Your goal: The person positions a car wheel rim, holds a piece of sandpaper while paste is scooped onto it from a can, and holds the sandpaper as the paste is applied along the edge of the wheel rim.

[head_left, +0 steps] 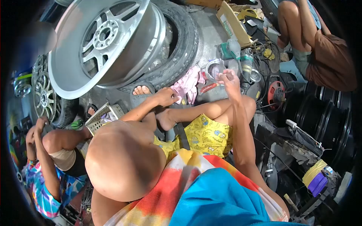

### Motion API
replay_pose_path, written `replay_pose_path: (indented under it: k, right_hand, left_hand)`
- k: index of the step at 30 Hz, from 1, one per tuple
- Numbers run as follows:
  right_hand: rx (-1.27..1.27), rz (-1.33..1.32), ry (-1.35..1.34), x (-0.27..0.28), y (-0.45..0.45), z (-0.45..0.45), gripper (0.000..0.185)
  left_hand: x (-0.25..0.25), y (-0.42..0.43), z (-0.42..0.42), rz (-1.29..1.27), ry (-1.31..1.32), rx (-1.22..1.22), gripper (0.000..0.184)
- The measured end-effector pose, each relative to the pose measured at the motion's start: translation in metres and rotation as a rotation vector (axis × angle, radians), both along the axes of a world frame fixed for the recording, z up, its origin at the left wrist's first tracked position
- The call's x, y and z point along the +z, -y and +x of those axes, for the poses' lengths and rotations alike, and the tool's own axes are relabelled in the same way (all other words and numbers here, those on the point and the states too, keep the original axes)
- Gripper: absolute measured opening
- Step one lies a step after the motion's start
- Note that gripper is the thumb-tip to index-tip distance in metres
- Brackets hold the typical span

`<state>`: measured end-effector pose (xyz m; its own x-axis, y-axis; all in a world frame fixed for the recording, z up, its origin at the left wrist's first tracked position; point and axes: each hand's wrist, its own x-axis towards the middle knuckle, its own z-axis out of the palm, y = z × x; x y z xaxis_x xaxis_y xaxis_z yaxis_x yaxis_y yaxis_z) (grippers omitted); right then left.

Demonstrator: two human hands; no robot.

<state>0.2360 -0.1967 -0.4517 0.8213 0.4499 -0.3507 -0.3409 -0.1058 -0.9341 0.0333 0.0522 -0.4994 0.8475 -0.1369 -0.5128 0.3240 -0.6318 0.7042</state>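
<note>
My right hand [229, 80] is raised over my bent knee, its fingers closed on the rim of a clear plastic cup [213, 70]. The cup tilts so that its round mouth shows; a little pale stuff seems to lie inside. My left hand [166, 96] is closed, its fingertips at the edge of a crumpled pink cloth [187, 83]. Whether it grips the cloth or something small cannot be made out. A red packet [208, 87] lies on the floor between both hands. Ahead, a large silver wheel rim [113, 41] leans on a black tire [184, 41].
Past the cup are a green power tool [230, 49], an open cardboard box [234, 25], tangled cords and a red reel [276, 93]. A white plastic basket [103, 117] stands at left. People sit on both sides; black rims [320, 113] are stacked at right.
</note>
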Motion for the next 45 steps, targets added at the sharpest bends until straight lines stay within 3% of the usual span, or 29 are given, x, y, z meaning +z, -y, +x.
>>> replay_pose_path:
  k: [3, 5, 7, 9, 11, 13, 20, 22, 23, 25, 26, 28, 38, 45]
  right_hand:
    - [0.122, 0.056, -0.164, 0.003, -0.012, -0.022, 0.018]
    - [0.169, 0.043, -0.178, -0.018, -0.016, -0.037, 0.020]
    - [0.318, -0.103, -0.058, -0.021, -0.024, -0.050, 0.020]
    - [0.296, -0.090, -0.090, -0.020, -0.026, -0.055, 0.020]
    - [0.277, -0.037, -0.055, -0.026, -0.021, -0.055, 0.019]
    - [0.304, -0.094, 0.055, -0.034, -0.014, -0.050, 0.019]
    - [0.170, -0.102, -0.038, -0.010, -0.009, -0.047, 0.018]
    - [0.142, -0.081, -0.044, -0.012, -0.009, -0.046, 0.018]
    - [0.086, 0.009, -0.071, -0.015, -0.008, -0.044, 0.019]
    - [0.045, 0.106, -0.096, -0.015, -0.010, -0.041, 0.020]
    - [0.042, 0.071, -0.105, -0.012, -0.011, -0.041, 0.020]
    - [0.052, 0.046, -0.122, -0.013, -0.013, -0.039, 0.021]
    - [0.233, -0.041, -0.151, 0.000, -0.026, -0.061, 0.019]
    - [0.262, 0.071, -0.195, 0.016, -0.040, -0.082, 0.019]
  left_hand:
    - [-0.006, 0.005, -0.009, 0.095, -0.141, -0.130, 0.029]
    - [-0.021, 0.010, -0.023, 0.382, 0.027, -0.210, 0.021]
    - [-0.036, 0.008, -0.016, 0.411, 0.020, -0.330, 0.017]
    - [-0.054, 0.012, -0.013, 0.587, 0.033, -0.545, 0.017]
    - [-0.045, 0.020, -0.013, 0.634, 0.064, -0.578, 0.014]
    - [-0.058, 0.021, -0.016, 0.740, 0.288, -0.538, 0.012]
    - [-0.047, 0.015, -0.010, 0.646, 0.153, -0.624, 0.021]
    - [-0.013, 0.013, 0.000, 0.399, 0.056, -0.310, 0.025]
    - [-0.005, 0.010, 0.003, 0.401, 0.050, -0.307, 0.025]
    - [0.012, 0.000, 0.012, 0.117, 0.224, 0.032, 0.022]
    - [0.025, -0.003, 0.014, 0.123, 0.224, 0.043, 0.022]
    - [0.053, -0.008, 0.020, -0.386, -0.071, 0.405, 0.021]
    - [0.044, -0.009, 0.005, -0.711, -0.103, 0.670, 0.027]
    - [0.052, -0.008, 0.000, -0.691, -0.096, 0.721, 0.029]
